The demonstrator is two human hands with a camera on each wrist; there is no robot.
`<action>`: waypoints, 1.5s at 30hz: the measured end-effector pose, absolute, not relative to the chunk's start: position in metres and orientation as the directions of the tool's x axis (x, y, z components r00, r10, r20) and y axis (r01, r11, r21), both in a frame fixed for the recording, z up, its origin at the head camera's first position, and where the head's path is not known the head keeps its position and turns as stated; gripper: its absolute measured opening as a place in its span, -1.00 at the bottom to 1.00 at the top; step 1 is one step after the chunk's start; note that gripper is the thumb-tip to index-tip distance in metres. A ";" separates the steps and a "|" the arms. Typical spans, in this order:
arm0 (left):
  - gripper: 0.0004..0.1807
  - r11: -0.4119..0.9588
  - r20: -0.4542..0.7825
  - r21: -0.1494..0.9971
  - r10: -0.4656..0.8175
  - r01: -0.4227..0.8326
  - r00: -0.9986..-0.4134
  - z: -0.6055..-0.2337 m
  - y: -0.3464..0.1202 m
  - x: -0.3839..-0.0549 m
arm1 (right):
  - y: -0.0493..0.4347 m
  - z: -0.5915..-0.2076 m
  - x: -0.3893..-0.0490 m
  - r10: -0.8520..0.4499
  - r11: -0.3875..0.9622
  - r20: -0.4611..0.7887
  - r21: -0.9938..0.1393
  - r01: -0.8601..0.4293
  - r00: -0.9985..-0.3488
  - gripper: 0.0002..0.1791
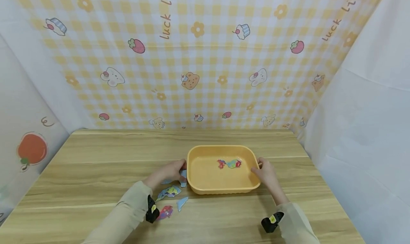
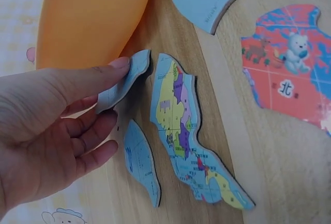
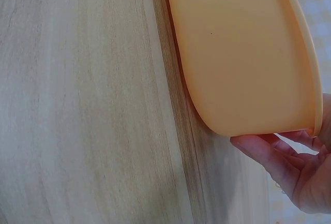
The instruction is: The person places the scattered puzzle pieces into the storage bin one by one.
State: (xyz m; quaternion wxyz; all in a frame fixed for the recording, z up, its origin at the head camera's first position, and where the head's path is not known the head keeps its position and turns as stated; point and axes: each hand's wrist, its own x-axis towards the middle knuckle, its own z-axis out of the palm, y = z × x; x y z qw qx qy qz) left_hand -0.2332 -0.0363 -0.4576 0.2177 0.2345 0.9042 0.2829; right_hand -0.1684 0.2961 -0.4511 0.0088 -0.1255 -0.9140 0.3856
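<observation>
My left hand (image 1: 173, 171) pinches a light blue puzzle piece (image 2: 135, 69) between thumb and fingers, just left of the yellow plastic tray (image 1: 221, 191). In the left wrist view, the piece is tilted up from the wood. Beneath that hand lie a narrow blue piece (image 2: 142, 159) and a long map piece (image 2: 173, 115) in yellow, purple and blue. At the tray's right end, my right hand (image 1: 267, 174) grips the wall, with the thumb on its outside in the right wrist view. Inside the tray rest a red piece (image 1: 221, 164) and a blue-green one (image 1: 234, 164).
Nearer me on the wooden table (image 1: 224, 219) lie a small pale blue piece (image 1: 182, 203) and a red-pink piece (image 1: 165, 212) with a white bear print. A checked cloth (image 1: 205, 62) hangs behind the table, and white cloth hangs at both sides.
</observation>
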 end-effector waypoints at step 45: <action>-0.81 0.507 -0.167 0.841 0.573 0.187 -0.802 -0.436 -0.067 -0.244 | 0.294 -0.448 -0.167 0.231 0.698 -0.075 -0.681 0.219 -0.970 -0.82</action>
